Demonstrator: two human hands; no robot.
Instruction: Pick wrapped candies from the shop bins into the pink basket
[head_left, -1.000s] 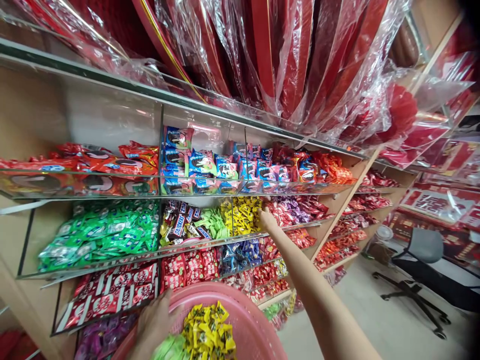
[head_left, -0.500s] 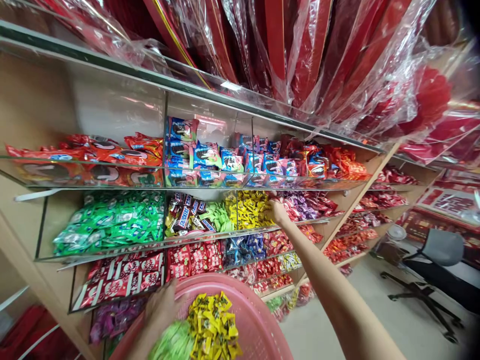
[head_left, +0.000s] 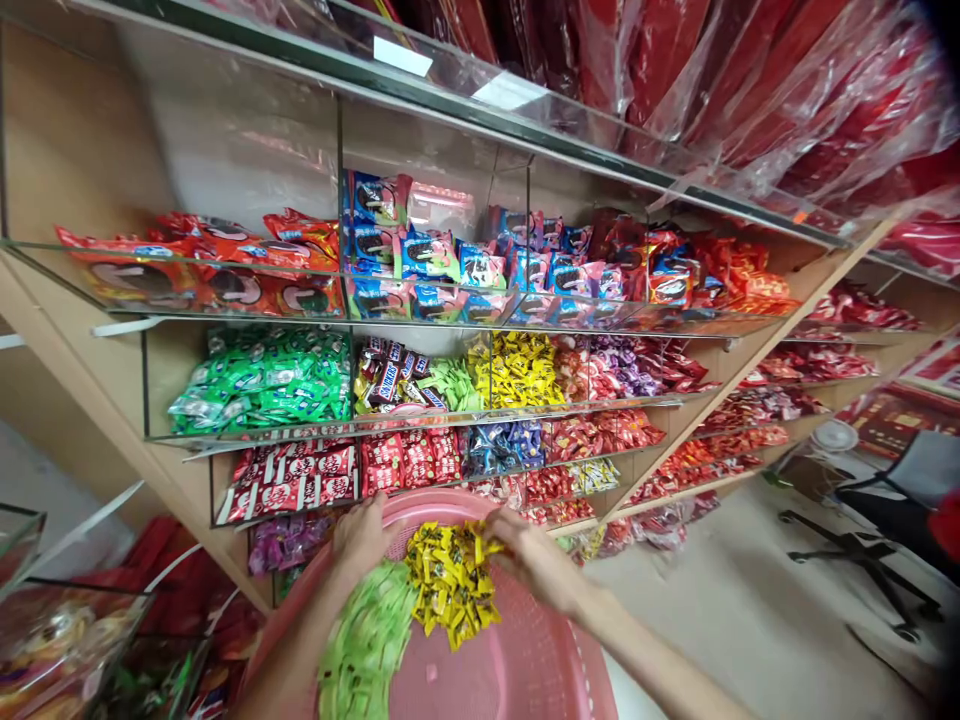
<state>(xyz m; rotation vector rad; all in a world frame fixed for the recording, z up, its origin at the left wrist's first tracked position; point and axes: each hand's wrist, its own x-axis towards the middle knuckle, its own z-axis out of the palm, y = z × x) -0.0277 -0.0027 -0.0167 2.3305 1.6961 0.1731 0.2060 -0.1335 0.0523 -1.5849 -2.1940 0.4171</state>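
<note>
left hand point(head_left: 360, 535) clenched on pink basket point(head_left: 525, 660) rim | right hand point(head_left: 529, 560) grip on yellow candies point(head_left: 450, 580) | risk: heaped pile slides out if basket tilts

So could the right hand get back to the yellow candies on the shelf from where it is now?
Probably yes: the right hand is at the pink basket, and the shelf's yellow candies lie uncovered above, with nothing between.

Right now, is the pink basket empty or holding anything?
Holding candy: the basket has a yellow heap and a green heap, with bare bottom showing.
</note>
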